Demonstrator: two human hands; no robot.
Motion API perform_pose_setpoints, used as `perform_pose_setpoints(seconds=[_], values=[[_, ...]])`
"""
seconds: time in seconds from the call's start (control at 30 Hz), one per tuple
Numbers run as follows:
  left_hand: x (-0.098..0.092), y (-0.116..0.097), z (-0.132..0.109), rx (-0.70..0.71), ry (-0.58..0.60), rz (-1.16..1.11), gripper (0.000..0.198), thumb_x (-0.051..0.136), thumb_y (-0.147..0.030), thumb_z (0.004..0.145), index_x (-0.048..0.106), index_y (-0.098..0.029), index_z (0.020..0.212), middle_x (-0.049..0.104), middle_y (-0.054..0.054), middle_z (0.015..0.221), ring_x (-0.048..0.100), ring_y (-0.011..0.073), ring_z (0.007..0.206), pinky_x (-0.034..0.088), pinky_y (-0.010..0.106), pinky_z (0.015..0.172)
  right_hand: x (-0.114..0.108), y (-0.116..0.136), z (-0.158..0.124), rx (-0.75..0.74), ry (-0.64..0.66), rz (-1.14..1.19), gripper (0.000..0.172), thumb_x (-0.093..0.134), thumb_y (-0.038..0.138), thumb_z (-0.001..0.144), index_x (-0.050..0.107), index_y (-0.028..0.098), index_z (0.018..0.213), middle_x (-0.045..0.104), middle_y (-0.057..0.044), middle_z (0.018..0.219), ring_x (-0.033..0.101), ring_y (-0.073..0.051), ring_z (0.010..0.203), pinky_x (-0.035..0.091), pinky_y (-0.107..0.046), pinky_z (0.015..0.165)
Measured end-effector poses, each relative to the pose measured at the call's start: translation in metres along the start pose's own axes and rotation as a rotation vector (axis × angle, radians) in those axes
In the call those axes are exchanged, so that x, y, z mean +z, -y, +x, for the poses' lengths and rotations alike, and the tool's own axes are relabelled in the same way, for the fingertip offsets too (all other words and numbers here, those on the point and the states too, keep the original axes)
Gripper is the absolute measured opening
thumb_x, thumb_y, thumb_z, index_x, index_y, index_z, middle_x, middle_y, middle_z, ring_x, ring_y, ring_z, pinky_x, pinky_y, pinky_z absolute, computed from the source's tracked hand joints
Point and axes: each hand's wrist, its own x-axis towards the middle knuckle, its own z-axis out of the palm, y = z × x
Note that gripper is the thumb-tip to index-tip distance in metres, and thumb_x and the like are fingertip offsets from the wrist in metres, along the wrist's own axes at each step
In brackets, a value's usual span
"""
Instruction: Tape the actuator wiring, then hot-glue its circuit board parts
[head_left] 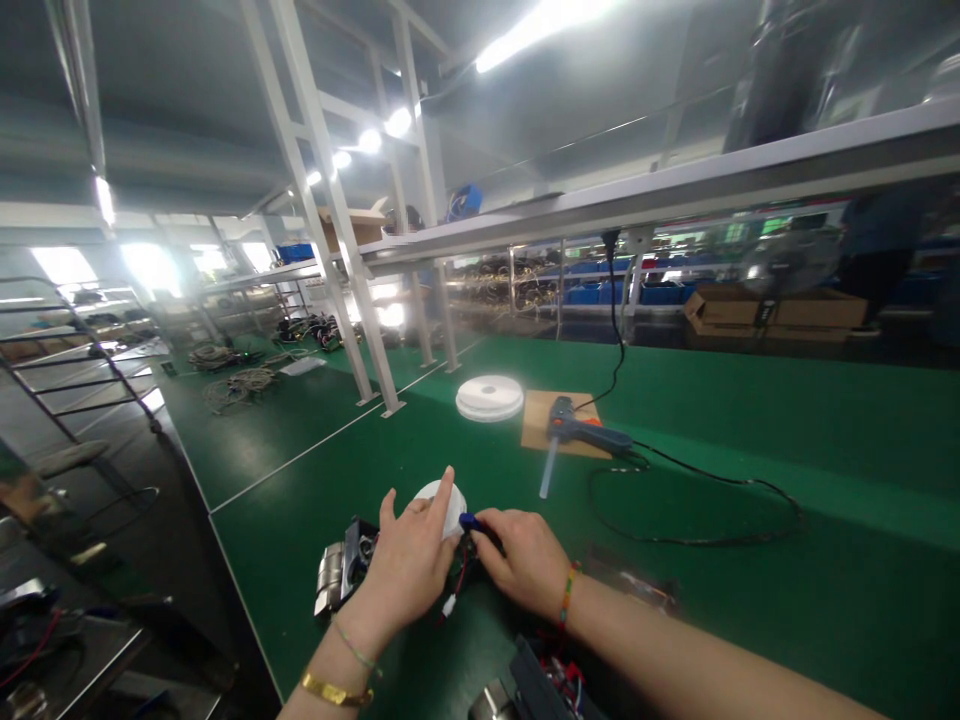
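My left hand (412, 560) lies over a small white round roll (453, 508), its index finger stretched and the other fingers partly bent around it. Close on the right, my right hand (525, 555) is closed on a small dark tool with a blue end (470, 522); its exact kind is unclear. The blue end meets the roll's right edge. Below the hands hangs a red and black wire with a white connector (449, 606). Behind my left hand is a dark device with a silver cylinder (330, 580), partly hidden. A similar device (536, 685) sits at the bottom edge.
A glue gun (585, 430) with a clear stick lies on a cardboard piece (534, 408), its black cord (720, 480) looping right. White flat reels (489, 398) stand beside it. A clear plastic bag (637, 585) lies near my right forearm. White posts (352, 300) carry a shelf (570, 208) above.
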Motion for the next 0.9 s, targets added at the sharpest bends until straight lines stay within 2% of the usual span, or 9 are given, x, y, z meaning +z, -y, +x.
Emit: perform_pose_setpoints(seconds=[0.13,0.23,0.3,0.47,0.63,0.7,0.77,0.83,0.9], values=[[0.002,-0.001,-0.003,0.018,-0.033,0.008,0.069,0.035,-0.017,0.095,0.002,-0.017,0.155,0.065,0.008,0.12,0.057,0.0222,0.112,0.004,0.065,0.118,-0.001,0.001,0.0,-0.006,0.006,0.011,0.022,0.048,0.029,0.096,0.067,0.018,0.091,0.074,-0.009,0.088,0.069,-0.022,0.083,0.037,-0.029,0.07],[0.008,-0.011,-0.005,-0.002,-0.079,0.031,0.065,0.034,-0.016,0.096,0.006,-0.014,0.155,0.066,0.008,0.112,0.059,0.0229,0.107,0.007,0.064,0.118,0.002,0.0,0.0,0.038,-0.013,0.037,0.022,0.051,0.029,0.095,0.065,0.017,0.084,0.074,-0.009,0.085,0.068,-0.021,0.079,0.034,-0.029,0.067],[0.017,-0.02,-0.006,-0.034,-0.153,0.058,0.062,0.031,-0.016,0.097,0.009,-0.012,0.155,0.065,0.01,0.111,0.059,0.0243,0.106,0.01,0.065,0.117,0.006,-0.001,0.001,0.104,-0.038,0.069,0.021,0.053,0.028,0.093,0.063,0.018,0.079,0.073,-0.008,0.079,0.066,-0.02,0.073,0.032,-0.028,0.063],[0.043,-0.039,-0.009,-0.053,-0.496,0.171,0.062,0.039,-0.017,0.099,0.012,-0.018,0.156,0.064,0.004,0.096,0.061,0.0221,0.09,0.02,0.065,0.114,0.01,-0.006,0.006,0.298,-0.057,0.219,0.027,0.055,0.022,0.088,0.054,0.019,0.062,0.07,-0.003,0.063,0.061,-0.014,0.059,0.031,-0.023,0.055],[0.034,-0.039,-0.022,-0.053,-0.85,0.18,0.067,0.051,-0.016,0.096,0.019,-0.024,0.155,0.062,0.008,0.102,0.059,0.0245,0.101,0.033,0.06,0.108,0.006,-0.012,0.009,0.386,-0.028,0.365,0.028,0.051,0.023,0.09,0.049,0.02,0.063,0.067,-0.001,0.061,0.06,-0.012,0.059,0.036,-0.021,0.056],[0.031,-0.033,-0.032,-0.061,-0.856,0.238,0.066,0.053,-0.025,0.096,0.021,-0.028,0.154,0.06,0.011,0.105,0.059,0.028,0.103,0.035,0.062,0.103,0.005,-0.014,0.009,0.365,-0.028,0.388,0.027,0.051,0.025,0.09,0.048,0.02,0.064,0.065,0.001,0.062,0.057,-0.013,0.061,0.036,-0.022,0.058],[0.034,-0.027,-0.044,-0.045,-0.756,0.274,0.067,0.056,-0.045,0.094,0.025,-0.034,0.153,0.059,0.013,0.108,0.059,0.031,0.104,0.034,0.065,0.102,0.005,-0.015,0.01,0.332,-0.029,0.393,0.028,0.052,0.028,0.091,0.047,0.02,0.064,0.062,0.001,0.065,0.054,-0.014,0.064,0.035,-0.024,0.061],[0.042,-0.022,-0.055,-0.033,-0.649,0.286,0.074,0.064,-0.063,0.083,0.035,-0.039,0.148,0.059,0.014,0.111,0.059,0.0322,0.104,0.031,0.068,0.103,0.006,-0.018,0.012,0.3,-0.022,0.396,0.028,0.05,0.031,0.092,0.046,0.021,0.066,0.06,0.0,0.069,0.053,-0.015,0.069,0.035,-0.025,0.063],[0.05,-0.019,-0.061,-0.05,-0.585,0.303,0.077,0.074,-0.064,0.073,0.045,-0.044,0.141,0.06,0.013,0.112,0.06,0.0314,0.103,0.029,0.067,0.105,0.009,-0.021,0.014,0.275,0.0,0.407,0.026,0.047,0.032,0.094,0.046,0.021,0.07,0.061,-0.001,0.073,0.055,-0.016,0.073,0.036,-0.026,0.065]])
